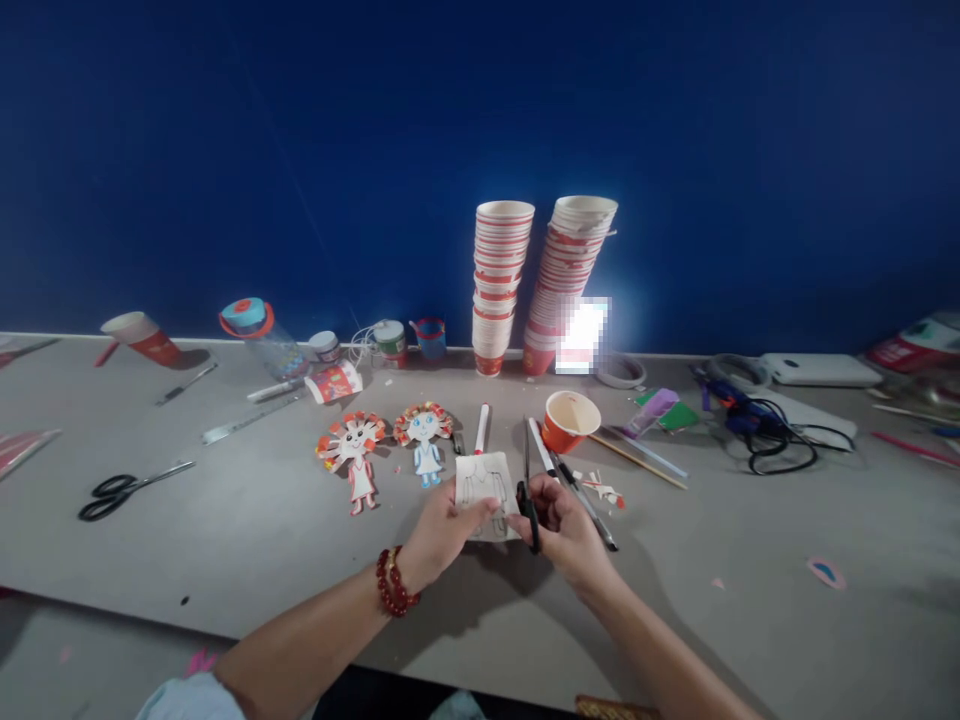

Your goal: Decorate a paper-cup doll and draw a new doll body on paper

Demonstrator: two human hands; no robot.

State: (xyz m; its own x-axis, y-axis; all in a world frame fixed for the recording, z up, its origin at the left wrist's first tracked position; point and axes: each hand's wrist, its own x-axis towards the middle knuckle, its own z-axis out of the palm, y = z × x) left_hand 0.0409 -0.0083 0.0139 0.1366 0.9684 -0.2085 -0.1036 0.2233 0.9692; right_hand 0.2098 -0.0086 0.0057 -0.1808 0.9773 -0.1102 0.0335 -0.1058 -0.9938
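Observation:
My left hand (457,525) pinches a small sheet of white paper (482,482) that bears a line drawing of a dress-like body with arms and legs. Black-handled scissors (529,515) are in my right hand (566,530), blades pointing away from me beside the paper's right edge. The right fingertips also come close to that edge; whether they touch it I cannot tell. Left of the paper lie two paper dolls, one in a white-and-pink dress (361,478) and one in pale blue (427,458). Just beyond my hands stands a cut-down orange paper cup (571,422).
Two tall stacks of paper cups (495,290) (566,270) stand by the blue wall. Another pair of scissors (127,492) lies at left. Markers (541,445), a wooden stick (637,460) and paper scraps (600,490) lie right of centre. A black cable (780,440) is farther right.

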